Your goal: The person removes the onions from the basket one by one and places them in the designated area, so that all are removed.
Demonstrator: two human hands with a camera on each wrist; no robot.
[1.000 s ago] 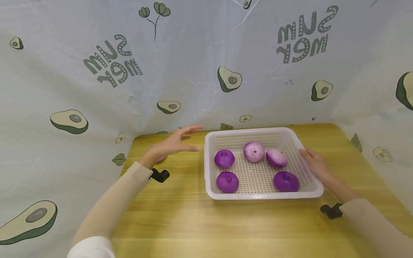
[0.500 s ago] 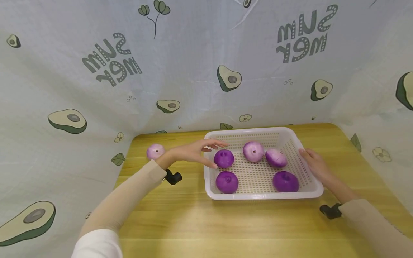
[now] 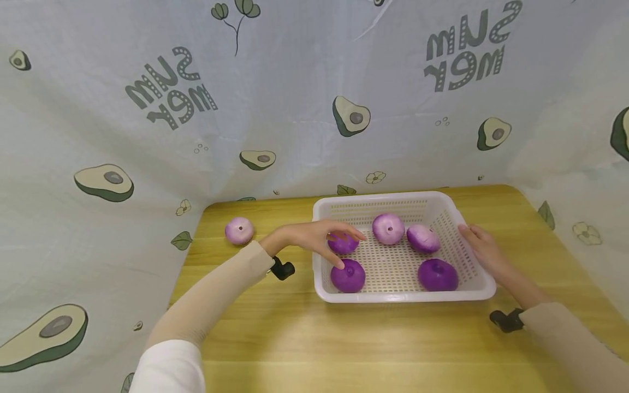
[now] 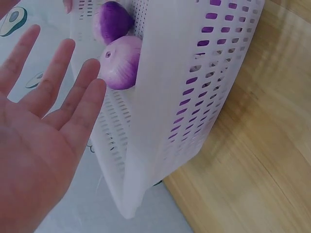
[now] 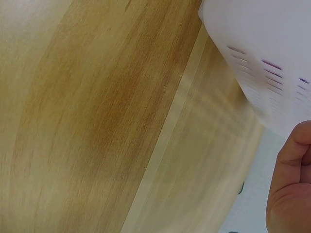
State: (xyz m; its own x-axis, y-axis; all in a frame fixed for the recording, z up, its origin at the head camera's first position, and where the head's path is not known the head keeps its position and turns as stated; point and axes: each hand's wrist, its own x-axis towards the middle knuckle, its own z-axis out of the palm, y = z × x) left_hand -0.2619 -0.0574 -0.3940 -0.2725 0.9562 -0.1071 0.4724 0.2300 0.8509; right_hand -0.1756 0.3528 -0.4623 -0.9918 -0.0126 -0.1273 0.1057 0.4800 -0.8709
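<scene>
A white plastic basket (image 3: 403, 296) holds several purple onions, some dark and some pale. My left hand (image 3: 319, 236) reaches over its left rim with fingers spread and nothing in them. Below the fingers lies a dark purple onion (image 3: 343, 244), partly hidden by the hand; the thumb tip overlaps another onion (image 3: 348, 276) in front of it. In the left wrist view, the palm of the left hand (image 4: 43, 121) shows with the fingers held apart. My right hand (image 3: 484, 251) grips the basket's right rim; in the right wrist view its thumb is bent at the basket wall (image 5: 257, 63).
A pale purple onion (image 3: 239, 231) lies on the wooden table (image 3: 295, 338), left of the basket and close behind the left wrist. A cloth (image 3: 295, 98) printed with avocados hangs along the back and sides of the table.
My left hand has moved right, from beside the basket to over its left part, uncovering the pale onion on the table. The right hand and the basket stay in place.
</scene>
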